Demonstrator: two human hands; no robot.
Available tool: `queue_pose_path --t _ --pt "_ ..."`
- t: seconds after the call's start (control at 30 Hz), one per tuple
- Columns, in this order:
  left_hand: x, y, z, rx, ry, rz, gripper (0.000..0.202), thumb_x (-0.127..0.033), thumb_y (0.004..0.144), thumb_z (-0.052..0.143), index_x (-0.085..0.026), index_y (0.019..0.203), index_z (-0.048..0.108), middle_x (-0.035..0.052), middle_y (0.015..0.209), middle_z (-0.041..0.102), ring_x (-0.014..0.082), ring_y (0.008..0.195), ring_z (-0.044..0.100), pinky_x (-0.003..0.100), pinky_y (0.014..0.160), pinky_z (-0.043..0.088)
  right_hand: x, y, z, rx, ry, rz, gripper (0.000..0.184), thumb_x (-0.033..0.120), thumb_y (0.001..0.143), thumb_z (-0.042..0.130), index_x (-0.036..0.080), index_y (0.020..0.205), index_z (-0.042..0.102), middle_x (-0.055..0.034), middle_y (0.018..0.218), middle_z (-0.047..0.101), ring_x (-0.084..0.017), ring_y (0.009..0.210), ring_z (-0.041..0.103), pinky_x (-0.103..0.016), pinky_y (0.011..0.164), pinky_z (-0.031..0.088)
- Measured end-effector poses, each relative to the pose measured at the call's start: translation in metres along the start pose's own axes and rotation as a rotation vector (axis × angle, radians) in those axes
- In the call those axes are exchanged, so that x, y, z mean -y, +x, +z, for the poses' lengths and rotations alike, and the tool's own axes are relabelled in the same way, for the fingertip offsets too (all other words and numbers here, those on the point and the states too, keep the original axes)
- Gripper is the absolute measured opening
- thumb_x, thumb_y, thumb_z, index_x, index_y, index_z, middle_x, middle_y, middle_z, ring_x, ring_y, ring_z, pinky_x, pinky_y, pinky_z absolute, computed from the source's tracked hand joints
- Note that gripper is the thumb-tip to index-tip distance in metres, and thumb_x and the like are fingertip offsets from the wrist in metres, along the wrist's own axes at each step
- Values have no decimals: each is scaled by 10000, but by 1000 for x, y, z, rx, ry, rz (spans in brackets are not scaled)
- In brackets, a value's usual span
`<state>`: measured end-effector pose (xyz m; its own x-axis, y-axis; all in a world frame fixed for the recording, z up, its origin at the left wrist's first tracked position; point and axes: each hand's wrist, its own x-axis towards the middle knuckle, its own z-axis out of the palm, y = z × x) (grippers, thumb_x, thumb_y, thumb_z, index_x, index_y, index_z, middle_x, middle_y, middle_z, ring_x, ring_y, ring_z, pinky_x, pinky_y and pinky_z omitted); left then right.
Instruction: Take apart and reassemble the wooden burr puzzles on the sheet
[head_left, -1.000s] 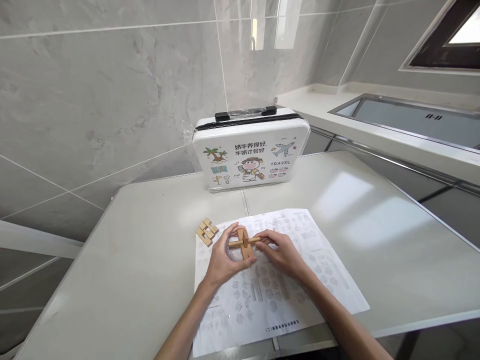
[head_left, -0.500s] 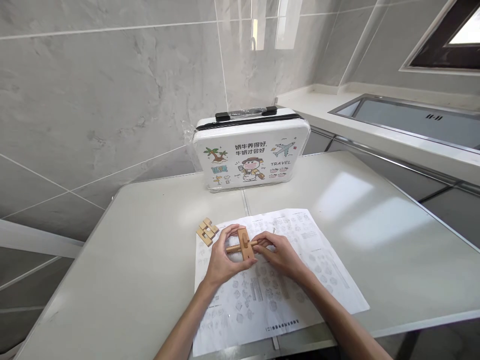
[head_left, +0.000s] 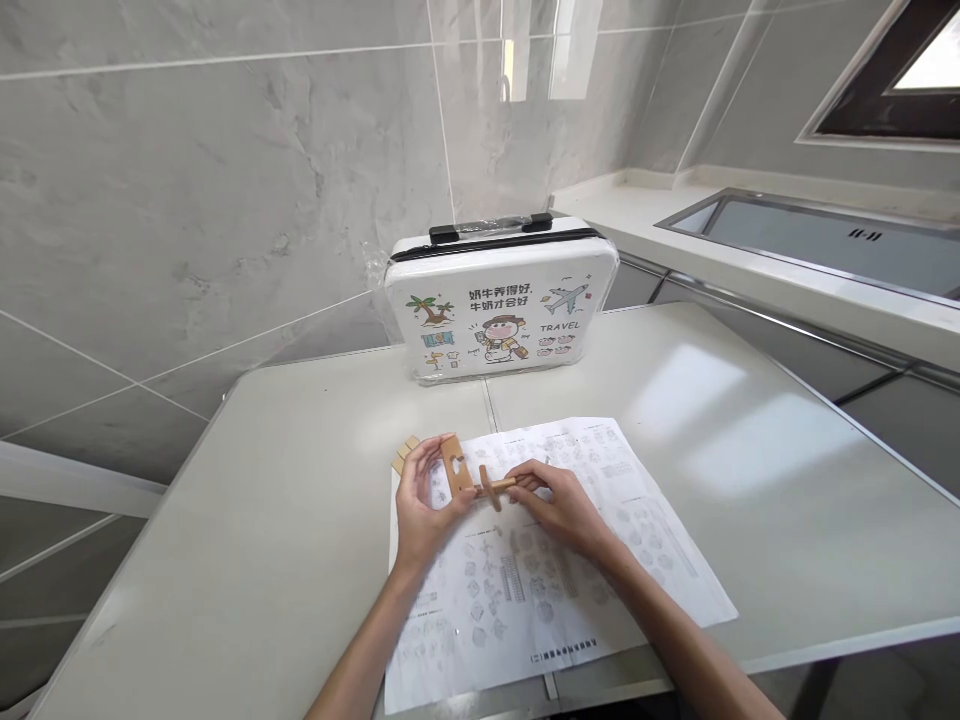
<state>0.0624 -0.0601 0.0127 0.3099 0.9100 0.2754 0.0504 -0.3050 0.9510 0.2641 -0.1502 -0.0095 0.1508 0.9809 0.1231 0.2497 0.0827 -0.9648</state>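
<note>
My left hand (head_left: pixel 426 498) grips a flat wooden puzzle block (head_left: pixel 454 466) by its ends, thumb below and fingers above; a notched hole shows in its face. Between the thumb and fingers of my right hand (head_left: pixel 551 500) is a thin wooden rod (head_left: pixel 504 484) with a flat oval crosspiece (head_left: pixel 490 488), blurred slightly. The rod's left end lies close to the block's lower part; whether they touch I cannot tell. Partly hidden behind my left fingers, some joined wooden pieces (head_left: pixel 405 452) lie at the sheet's upper left corner. A printed instruction sheet (head_left: pixel 600 560) is under both hands.
A white cartoon-printed suitcase (head_left: pixel 450 335) in clear plastic stands at the back of the pale table (head_left: pixel 247 520), near the tiled wall. To the right runs a counter with a sink (head_left: pixel 810 235).
The block has come off the rod and moved left with my left hand. The rod and its crosspiece stay in my right hand, which has barely moved.
</note>
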Motion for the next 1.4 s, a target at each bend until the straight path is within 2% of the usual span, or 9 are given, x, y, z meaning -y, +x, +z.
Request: queue_pose_path --t 0.17,0.37,0.47,0.67,1.0,1.13,1.2,1.3,1.4 --pt "5 3 -4 -71 220 0 686 -478 784 865 -276 1357 546 113 1425 612 314 1324 601 512 1116 508 -10 4 -5 -209 189 145 284 487 961 682 223 1060 657 -35 804 739 -219 730 719 -348 703 579" --pt "10 0 0 73 586 137 736 -468 698 929 -272 1314 578 129 1405 532 367 1388 479 562 1128 456 -14 8 -14 -409 315 222 418 588 900 735 209 1044 633 -16 751 676 -189 661 644 -310 628 528" --pt "11 -1 2 156 678 183 727 -488 709 919 -268 1308 570 133 1404 513 382 1397 441 572 1120 446 -13 8 -14 -394 318 229 437 597 887 747 206 1046 636 -19 764 683 -179 661 632 -300 629 514" --pt "15 0 1 288 734 206 665 -452 775 880 -277 1313 530 91 1336 632 375 1395 413 553 1122 428 -6 7 -11 -305 329 226 452 607 883 745 201 1051 636 1 690 660 -172 630 596 -298 626 479" --pt "19 1 0 333 722 226 633 -478 832 834 -262 1340 524 106 1375 632 394 1405 412 578 1120 417 -1 6 -10 -215 398 206 433 598 883 754 205 1019 638 6 702 647 -169 629 592 -306 634 466" --pt "14 0 2 286 650 232 697 -526 809 847 -259 1373 537 127 1452 584 392 1427 400 579 1154 383 -4 5 -9 -173 417 196 440 598 881 762 204 1039 642 7 707 648 -172 628 599 -309 623 466" --pt "11 -1 3 244 552 171 572 -530 876 782 -251 1331 575 128 1380 623 360 1350 488 539 1122 414 -6 5 -8 -138 413 200 430 592 894 752 203 1043 643 11 683 642 -174 627 599 -309 624 465" --pt "6 -3 5 225 309 -33 339 -513 1020 583 -227 1197 628 79 1025 700 252 982 643 419 917 504 -8 4 -7 -77 411 211 408 580 902 752 206 1024 643 17 663 633 -172 618 595 -309 622 473" --pt "3 -3 6 234 28 -199 328 -528 1045 522 -214 1003 607 -11 721 596 164 669 550 310 696 457 -4 3 -8 18 427 207 375 556 906 761 209 998 652 7 714 652 -168 633 603 -312 638 489"
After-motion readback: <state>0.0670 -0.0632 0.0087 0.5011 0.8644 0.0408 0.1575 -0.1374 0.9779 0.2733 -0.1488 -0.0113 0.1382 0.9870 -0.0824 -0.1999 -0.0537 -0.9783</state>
